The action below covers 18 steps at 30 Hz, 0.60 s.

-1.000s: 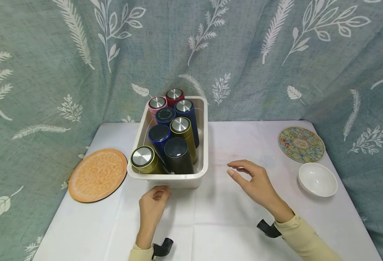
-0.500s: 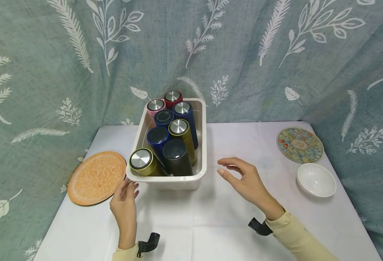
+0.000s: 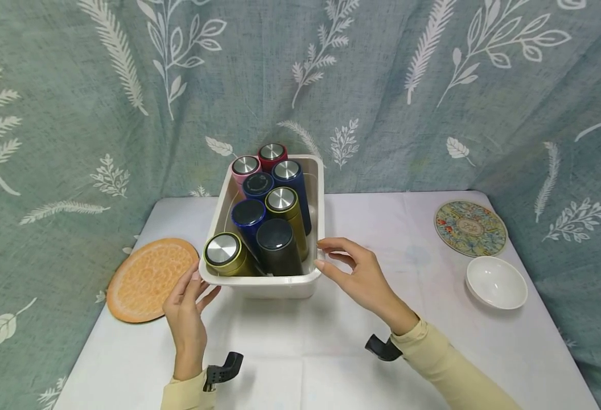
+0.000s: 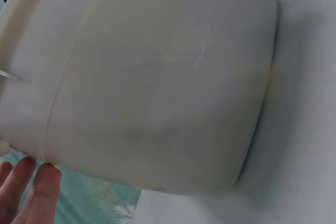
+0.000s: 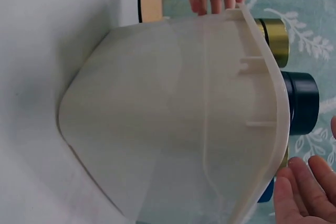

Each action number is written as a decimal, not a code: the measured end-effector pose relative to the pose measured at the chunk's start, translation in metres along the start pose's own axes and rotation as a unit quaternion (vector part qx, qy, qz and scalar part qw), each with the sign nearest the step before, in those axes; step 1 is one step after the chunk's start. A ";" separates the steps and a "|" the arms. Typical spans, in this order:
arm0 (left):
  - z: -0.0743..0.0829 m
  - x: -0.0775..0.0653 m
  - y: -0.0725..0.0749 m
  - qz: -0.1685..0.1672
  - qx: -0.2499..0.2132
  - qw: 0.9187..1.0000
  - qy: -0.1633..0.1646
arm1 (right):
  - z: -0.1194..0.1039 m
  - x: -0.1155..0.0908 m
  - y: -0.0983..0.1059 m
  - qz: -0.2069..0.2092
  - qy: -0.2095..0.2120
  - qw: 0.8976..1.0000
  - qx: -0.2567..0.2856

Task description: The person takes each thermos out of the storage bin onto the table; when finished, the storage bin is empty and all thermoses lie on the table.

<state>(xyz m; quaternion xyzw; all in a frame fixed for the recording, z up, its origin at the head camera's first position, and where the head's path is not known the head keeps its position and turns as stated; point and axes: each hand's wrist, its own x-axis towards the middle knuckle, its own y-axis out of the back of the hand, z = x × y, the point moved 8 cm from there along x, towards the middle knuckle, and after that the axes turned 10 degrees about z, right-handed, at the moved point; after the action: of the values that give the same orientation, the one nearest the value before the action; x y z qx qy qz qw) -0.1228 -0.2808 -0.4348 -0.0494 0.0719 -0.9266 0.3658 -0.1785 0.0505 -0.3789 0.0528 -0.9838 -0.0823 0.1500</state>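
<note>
A white plastic bin stands on the table, packed with several upright or leaning vacuum flasks. At its front are a gold flask, a black flask and a blue flask. My left hand is at the bin's front left corner, fingers extended against or close beside the outer wall; the left wrist view shows its fingertips by that wall. My right hand reaches the right rim with fingers gently bent. In the right wrist view its fingers lie close to the rim; contact is unclear.
Left of the bin lies an orange round mat. A patterned round mat and a white bowl are at the right. A patterned curtain hangs behind the white-covered table.
My left hand has moved left from the bin's front to its front left corner. My right hand has come leftward to the right rim. The bin and flasks look unmoved.
</note>
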 end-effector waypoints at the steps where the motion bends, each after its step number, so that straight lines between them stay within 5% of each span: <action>1: 0.001 0.000 0.000 0.000 -0.001 1.000 0.000 | 0.000 0.001 -0.001 0.000 -0.002 1.000 0.000; 18: 0.007 0.003 -0.006 -0.009 -0.041 0.999 0.007 | -0.008 0.017 -0.024 -0.006 -0.007 1.000 -0.002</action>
<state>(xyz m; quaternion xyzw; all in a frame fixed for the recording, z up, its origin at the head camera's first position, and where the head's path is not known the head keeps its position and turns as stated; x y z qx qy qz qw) -0.1281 -0.2788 -0.4270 -0.0585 0.1118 -0.9265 0.3545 -0.1906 0.0237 -0.3706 0.0583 -0.9843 -0.0852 0.1429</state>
